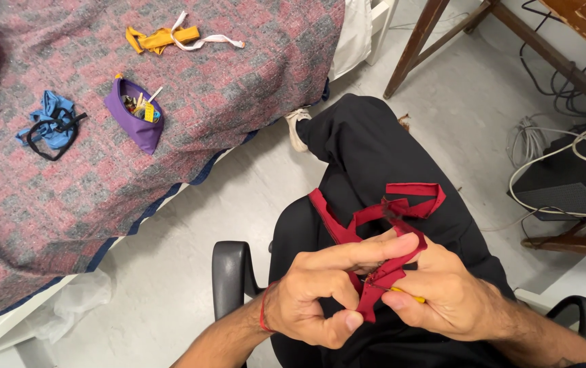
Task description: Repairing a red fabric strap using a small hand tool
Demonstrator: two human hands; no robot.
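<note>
Fingers (374,251) — soft red fabric strip (402,204)

Black trousers (368,150), red wrist thread (263,315), bare forearms.

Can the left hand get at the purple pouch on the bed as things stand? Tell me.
Probably not right now: the left hand is pinching the red fabric strip in the lap, and the purple pouch lies well away across the bed, though nothing blocks the path.
</note>
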